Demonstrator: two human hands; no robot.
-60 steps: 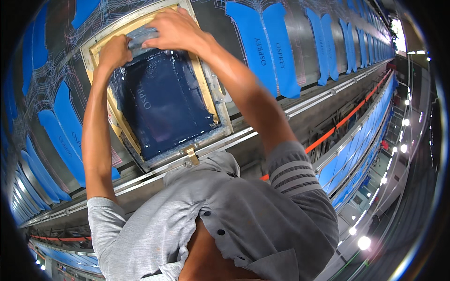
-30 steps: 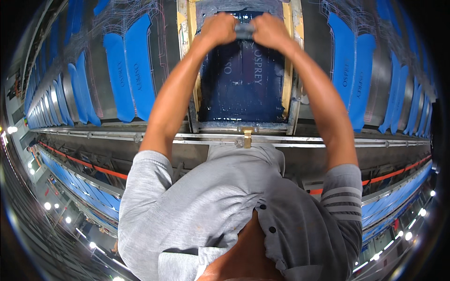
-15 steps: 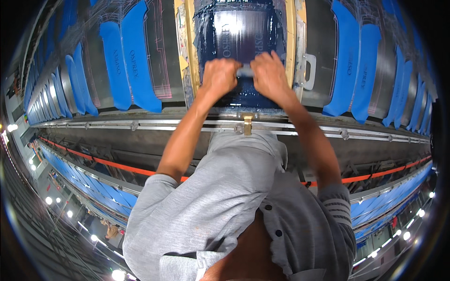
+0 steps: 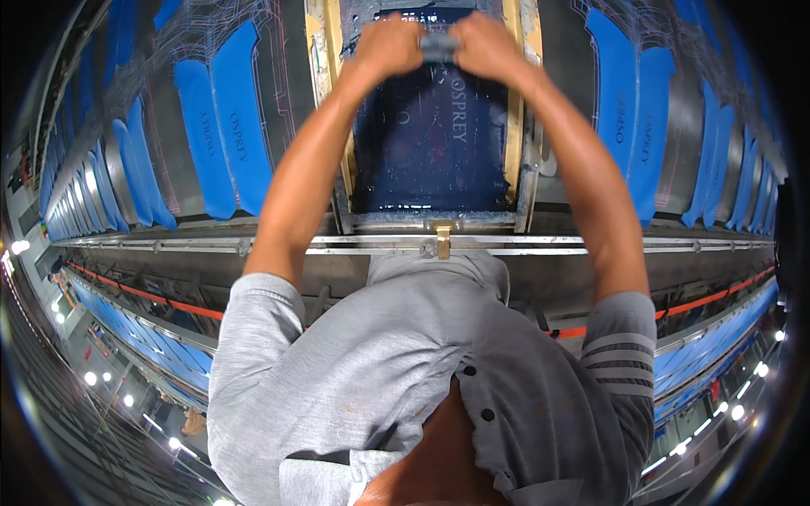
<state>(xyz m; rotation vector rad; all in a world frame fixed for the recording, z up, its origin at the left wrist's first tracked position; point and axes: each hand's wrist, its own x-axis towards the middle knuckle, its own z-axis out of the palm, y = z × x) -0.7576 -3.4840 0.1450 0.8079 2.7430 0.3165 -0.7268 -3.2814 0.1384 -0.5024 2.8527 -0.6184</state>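
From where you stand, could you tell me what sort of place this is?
Most likely a screen-printing workshop. Both hands, left hand and right hand, grip a squeegee on a wood-framed screen, and blue fabric pieces lie in rows along a long table.

head camera, looking down, close over printing frame [image 4: 516,126]

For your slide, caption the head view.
Both hands, left hand and right hand, grip a squeegee over a blue printing screen.
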